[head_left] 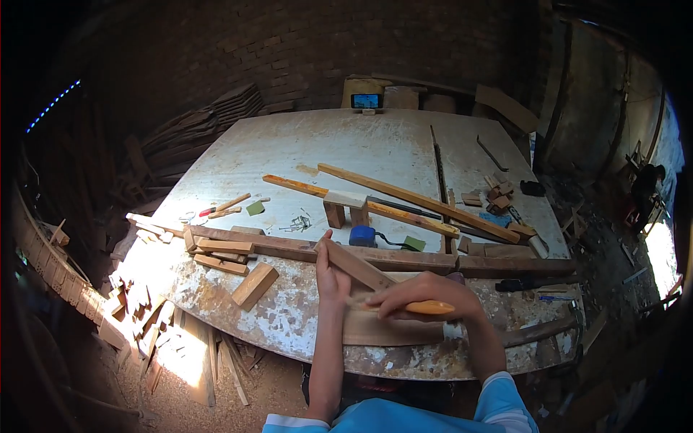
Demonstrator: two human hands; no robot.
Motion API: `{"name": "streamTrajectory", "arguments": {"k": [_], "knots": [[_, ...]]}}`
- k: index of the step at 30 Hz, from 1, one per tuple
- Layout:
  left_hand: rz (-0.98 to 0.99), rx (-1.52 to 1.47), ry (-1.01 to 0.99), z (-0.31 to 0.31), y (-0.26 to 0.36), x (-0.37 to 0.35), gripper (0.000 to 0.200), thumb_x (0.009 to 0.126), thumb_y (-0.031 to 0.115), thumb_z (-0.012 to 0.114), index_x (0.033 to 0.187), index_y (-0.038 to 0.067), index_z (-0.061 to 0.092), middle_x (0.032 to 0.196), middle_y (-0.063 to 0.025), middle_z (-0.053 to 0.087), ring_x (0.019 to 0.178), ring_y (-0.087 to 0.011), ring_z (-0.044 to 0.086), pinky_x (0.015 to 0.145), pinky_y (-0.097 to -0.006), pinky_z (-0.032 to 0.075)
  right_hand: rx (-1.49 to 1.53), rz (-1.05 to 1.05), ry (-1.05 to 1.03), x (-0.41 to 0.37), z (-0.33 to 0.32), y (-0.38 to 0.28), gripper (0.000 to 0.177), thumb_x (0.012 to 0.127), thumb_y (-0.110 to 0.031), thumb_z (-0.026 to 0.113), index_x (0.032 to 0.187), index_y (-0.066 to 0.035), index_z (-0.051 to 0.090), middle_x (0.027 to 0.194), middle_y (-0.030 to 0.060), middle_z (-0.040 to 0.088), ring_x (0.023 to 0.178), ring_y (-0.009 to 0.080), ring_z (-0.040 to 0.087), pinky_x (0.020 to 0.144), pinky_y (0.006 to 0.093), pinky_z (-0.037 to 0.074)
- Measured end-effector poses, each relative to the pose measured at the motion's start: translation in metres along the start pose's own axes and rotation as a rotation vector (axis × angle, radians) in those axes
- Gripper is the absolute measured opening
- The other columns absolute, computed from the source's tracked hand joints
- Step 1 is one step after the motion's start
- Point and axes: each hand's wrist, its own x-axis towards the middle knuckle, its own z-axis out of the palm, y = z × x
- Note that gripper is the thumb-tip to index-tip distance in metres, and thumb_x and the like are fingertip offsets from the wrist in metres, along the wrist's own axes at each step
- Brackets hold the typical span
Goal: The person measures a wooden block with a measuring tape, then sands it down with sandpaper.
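Observation:
My left hand (333, 278) is closed around one end of a wooden block (357, 267), which slants down to the right over the near part of the table. My right hand (433, 294) grips a tool with an orange handle (431, 308). The tool's working end is blurred and pale near my left wrist, so I cannot make out its kind. Beneath both hands lies a wide wooden board (393, 333). Just beyond them a long wooden beam (505, 267) runs across the table, with a blue tape measure (362, 235) behind it.
The large worn table (253, 148) bears long wooden strips (411, 198), loose nails (298, 222), a rectangular block (255, 286) and small offcuts (499, 189). A phone (366, 101) stands at the far edge. Scrap wood (148, 325) lies on the floor at the left.

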Motion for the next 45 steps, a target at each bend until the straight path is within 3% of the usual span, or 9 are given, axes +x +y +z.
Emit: {"name": "streamTrajectory", "arguments": {"k": [3,10,15,19,23,26,31,38,45], "knots": [[-0.028,0.008,0.021,0.025,0.005,-0.009,0.046,0.095,0.040,0.039,0.131,0.011,0.037,0.101,-0.0052,0.049,0.096,-0.0169,0.048,0.090,-0.0330,0.040,-0.256,-0.099,0.388,0.005,0.003,0.008,0.023,0.079,-0.007,0.051,0.098,-0.005,0.063,0.116,0.0094,0.060,0.104,0.0254,0.059,0.091,0.0346,0.044],[-0.104,-0.100,0.180,-0.003,0.004,0.000,0.044,0.095,0.043,0.031,0.123,0.010,0.041,0.097,-0.0088,0.050,0.093,-0.0235,0.049,0.091,-0.0396,0.040,-0.256,0.309,-0.199,0.005,0.019,0.023,0.020,0.079,-0.005,0.055,0.097,-0.006,0.061,0.096,0.0093,0.065,0.087,0.0282,0.061,0.077,0.0378,0.048],[0.002,0.007,-0.006,0.008,0.003,-0.003,0.049,0.095,0.044,0.027,0.127,0.010,0.040,0.095,-0.0084,0.051,0.091,-0.0212,0.050,0.088,-0.0374,0.041,-0.228,-0.011,0.338,0.014,0.026,0.011,0.022,0.078,-0.010,0.059,0.100,-0.008,0.061,0.115,0.0063,0.060,0.097,0.0270,0.060,0.082,0.0361,0.047],[-0.084,-0.166,-0.017,0.007,0.008,-0.005,0.047,0.096,0.044,0.029,0.128,0.011,0.039,0.095,-0.0079,0.052,0.088,-0.0201,0.051,0.085,-0.0344,0.043,-0.369,0.428,-0.247,0.015,0.016,0.001,0.026,0.076,-0.008,0.061,0.102,-0.010,0.062,0.115,0.0055,0.060,0.105,0.0250,0.058,0.087,0.0319,0.047],[-0.048,-0.055,-0.203,0.013,0.010,-0.010,0.053,0.094,0.050,0.033,0.132,0.013,0.037,0.095,-0.0047,0.053,0.083,-0.0172,0.052,0.077,-0.0313,0.045,-0.085,-0.088,0.293,0.011,0.019,-0.003,0.029,0.074,-0.003,0.059,0.103,-0.008,0.061,0.117,0.0120,0.058,0.105,0.0290,0.058,0.088,0.0339,0.046],[-0.030,0.066,-0.192,0.028,0.011,-0.019,0.055,0.093,0.052,0.033,0.132,0.013,0.036,0.095,-0.0039,0.053,0.085,-0.0171,0.052,0.078,-0.0322,0.046,-0.215,0.013,0.299,0.013,0.026,-0.004,0.027,0.077,-0.001,0.054,0.102,-0.006,0.061,0.123,0.0133,0.054,0.108,0.0324,0.055,0.092,0.0337,0.045],[-0.062,-0.094,-0.118,0.013,0.018,-0.009,0.053,0.095,0.044,0.031,0.134,0.007,0.034,0.109,-0.0111,0.054,0.106,-0.0294,0.053,0.089,-0.0414,0.044,-0.100,0.148,0.046,0.005,0.021,0.003,0.021,0.080,-0.013,0.059,0.100,-0.008,0.062,0.095,0.0079,0.065,0.091,0.0257,0.059,0.079,0.0375,0.045],[-0.085,-0.033,-0.296,0.021,0.017,-0.017,0.057,0.094,0.048,0.030,0.134,0.007,0.033,0.108,-0.0132,0.053,0.098,-0.0345,0.056,0.087,-0.0469,0.046,-0.042,0.201,-0.288,-0.004,0.017,0.030,0.020,0.080,-0.014,0.060,0.099,-0.009,0.063,0.099,0.0086,0.064,0.090,0.0246,0.059,0.080,0.0344,0.044],[-0.081,-0.011,-0.245,0.021,0.015,-0.022,0.057,0.095,0.046,0.030,0.134,0.005,0.031,0.116,-0.0150,0.052,0.107,-0.0319,0.053,0.092,-0.0418,0.043,-0.495,-0.178,0.409,0.005,0.005,0.002,0.026,0.075,-0.007,0.056,0.101,-0.010,0.061,0.121,0.0117,0.055,0.112,0.0272,0.054,0.091,0.0343,0.046]]}}
